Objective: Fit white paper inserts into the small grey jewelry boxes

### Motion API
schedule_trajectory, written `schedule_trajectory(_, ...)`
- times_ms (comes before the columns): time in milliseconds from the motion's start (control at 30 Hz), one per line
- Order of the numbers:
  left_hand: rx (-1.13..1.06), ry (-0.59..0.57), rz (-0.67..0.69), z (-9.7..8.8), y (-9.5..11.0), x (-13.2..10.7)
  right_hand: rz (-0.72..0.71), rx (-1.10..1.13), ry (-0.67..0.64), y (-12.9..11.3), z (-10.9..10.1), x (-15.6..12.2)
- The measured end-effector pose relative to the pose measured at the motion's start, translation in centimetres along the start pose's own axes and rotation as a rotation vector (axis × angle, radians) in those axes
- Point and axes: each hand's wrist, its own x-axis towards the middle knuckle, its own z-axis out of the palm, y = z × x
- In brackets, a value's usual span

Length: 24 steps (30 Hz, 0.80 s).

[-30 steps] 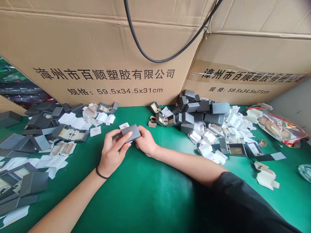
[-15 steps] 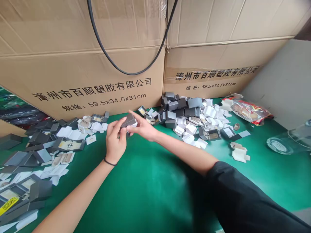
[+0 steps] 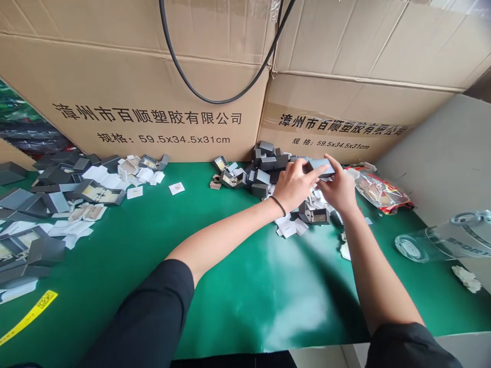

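Grey box between left hand, right hand (underside hidden).

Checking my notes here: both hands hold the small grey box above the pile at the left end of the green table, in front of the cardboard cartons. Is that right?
Wrong pile. The head view shows the left hand and right hand holding the small grey box above the right-hand pile, beside the red packet; green table and cardboard cartons are right.

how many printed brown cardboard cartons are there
2: one printed brown cardboard carton behind the left pile of grey boxes, the other behind the held small grey box. Others may be hidden.
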Motion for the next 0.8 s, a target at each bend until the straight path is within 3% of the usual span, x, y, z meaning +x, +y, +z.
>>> schedule_trajectory(100,0.208,-0.048,-0.021,1.3,0.3,0.0,-0.009,-0.142,0.006,2.6,2.1,-0.6)
schedule_trajectory(267,0.378,-0.090,0.080,1.7,-0.6,-2.1,0.022,-0.276,-0.194,4.2,5.8,-2.4)
schedule_trajectory(433,0.252,-0.314,0.040,2.2,-0.9,-4.0,0.105,-0.393,-0.390,3.9,4.2,-2.3)
schedule_trajectory(500,0.160,-0.371,0.028,2.0,-1.2,-4.4,0.125,-0.421,-0.349,3.2,2.8,-1.9)
schedule_trajectory(600,0.074,-0.327,0.067,0.4,-2.2,-5.6,0.107,-0.356,-0.093,0.6,1.5,-2.2)
schedule_trajectory(700,0.077,-0.270,0.079,-2.7,-4.1,-8.1,-0.013,-0.142,0.190,-4.3,2.3,-4.4)
schedule_trajectory(767,0.110,-0.257,0.060,-5.3,-6.0,-10.6,-0.145,0.057,0.196,-8.4,4.0,-6.6)
schedule_trajectory(800,0.137,-0.256,0.043,-6.7,-7.0,-12.0,-0.205,0.158,0.105,-10.4,5.1,-7.7)
